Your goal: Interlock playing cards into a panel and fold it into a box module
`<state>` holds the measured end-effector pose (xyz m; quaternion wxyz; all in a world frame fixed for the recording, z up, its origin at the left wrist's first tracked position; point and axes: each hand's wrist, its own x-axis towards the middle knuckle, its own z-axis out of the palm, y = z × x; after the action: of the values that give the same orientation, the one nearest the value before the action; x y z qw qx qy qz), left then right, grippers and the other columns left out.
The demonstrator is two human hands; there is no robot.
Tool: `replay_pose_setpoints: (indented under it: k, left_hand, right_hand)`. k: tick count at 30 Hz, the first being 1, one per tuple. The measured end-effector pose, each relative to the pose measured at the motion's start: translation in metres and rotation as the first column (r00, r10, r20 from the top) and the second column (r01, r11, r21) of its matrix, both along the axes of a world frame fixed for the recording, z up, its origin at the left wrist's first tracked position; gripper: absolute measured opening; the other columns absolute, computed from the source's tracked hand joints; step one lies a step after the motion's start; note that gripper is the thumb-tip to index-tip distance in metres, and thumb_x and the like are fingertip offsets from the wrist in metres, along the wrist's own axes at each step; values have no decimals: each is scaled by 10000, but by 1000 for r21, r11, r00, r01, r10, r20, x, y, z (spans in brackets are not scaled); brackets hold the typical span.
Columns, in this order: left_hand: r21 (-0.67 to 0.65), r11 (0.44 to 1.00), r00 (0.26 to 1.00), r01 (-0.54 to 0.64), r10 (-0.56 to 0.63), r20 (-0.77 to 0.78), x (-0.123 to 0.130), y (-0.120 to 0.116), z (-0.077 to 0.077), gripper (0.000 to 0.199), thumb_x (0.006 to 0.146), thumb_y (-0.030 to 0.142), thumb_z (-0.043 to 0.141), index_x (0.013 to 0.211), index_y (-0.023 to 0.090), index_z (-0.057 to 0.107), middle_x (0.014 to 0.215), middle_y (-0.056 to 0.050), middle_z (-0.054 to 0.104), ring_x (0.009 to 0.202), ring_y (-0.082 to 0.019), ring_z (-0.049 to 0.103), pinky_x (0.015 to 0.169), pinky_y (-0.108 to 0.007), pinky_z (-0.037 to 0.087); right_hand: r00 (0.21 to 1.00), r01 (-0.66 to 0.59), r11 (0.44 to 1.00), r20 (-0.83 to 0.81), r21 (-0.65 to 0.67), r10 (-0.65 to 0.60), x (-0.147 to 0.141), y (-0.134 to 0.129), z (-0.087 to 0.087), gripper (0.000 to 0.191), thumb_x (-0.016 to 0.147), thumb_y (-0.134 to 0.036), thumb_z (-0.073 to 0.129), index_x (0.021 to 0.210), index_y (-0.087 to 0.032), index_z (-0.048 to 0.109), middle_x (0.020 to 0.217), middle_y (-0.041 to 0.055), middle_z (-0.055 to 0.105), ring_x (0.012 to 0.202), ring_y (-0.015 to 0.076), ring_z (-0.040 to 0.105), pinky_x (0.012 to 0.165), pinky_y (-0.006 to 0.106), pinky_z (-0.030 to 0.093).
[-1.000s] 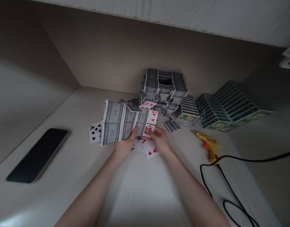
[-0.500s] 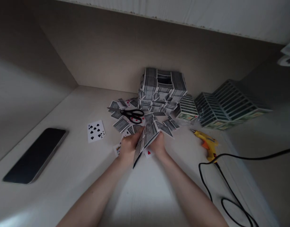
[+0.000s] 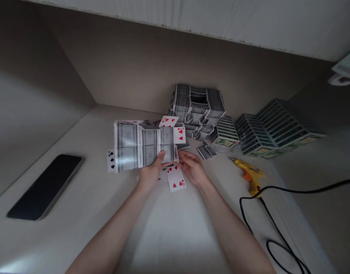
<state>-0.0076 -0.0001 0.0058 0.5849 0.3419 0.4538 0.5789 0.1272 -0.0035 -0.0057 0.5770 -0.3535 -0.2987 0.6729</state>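
My left hand (image 3: 152,171) is closed on a panel of joined playing cards (image 3: 149,146), patterned grey backs facing up, its thumb on top near the lower right. At the panel's right end the fingers of my right hand (image 3: 192,165) pinch a small folded card edge. Red heart cards show past the panel: a five (image 3: 179,135) at its upper right corner and a four (image 3: 176,179) below. A seven of spades (image 3: 111,161) peeks out from under its left end. Most of the loose cards beneath are hidden by the panel.
Behind stands a box structure built from cards (image 3: 197,108). Green-and-white striped card structures (image 3: 274,127) are to its right. A yellow glue gun (image 3: 250,173) with a black cable (image 3: 277,228) lies at right, a dark phone (image 3: 45,186) at left. Walls enclose the back and left.
The card panel, held edge-on between both hands before, has turned flat and swung left. It now covers the scissors and most of the loose cards. My right hand has shifted to its right edge.
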Motion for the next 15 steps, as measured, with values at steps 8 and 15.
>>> replay_pose_setpoints:
  k: [8, 15]
  left_hand:
    - [-138, 985, 951, 100, -54, 305, 6, -7, 13, 460, 626, 199, 741, 1068, 208, 614, 1078, -66, 660, 791, -182, 668, 630, -298, 582]
    - [-74, 996, 981, 53, -38, 189, 9, -13, 4, 410, 668, 287, 722, 1054, 194, 623, 1083, -71, 661, 881, -206, 650, 699, -336, 581]
  right_hand:
    - [970, -177, 983, -158, 44, 182, -12, -8, 7, 307, 754, -445, 640, 991, -255, 603, 1033, 20, 658, 939, 169, 602, 801, 341, 498]
    - [986, -147, 987, -74, 58, 151, -18, -13, 5, 334, 775, -499, 590, 975, -232, 610, 982, 48, 670, 955, 192, 601, 793, 357, 495]
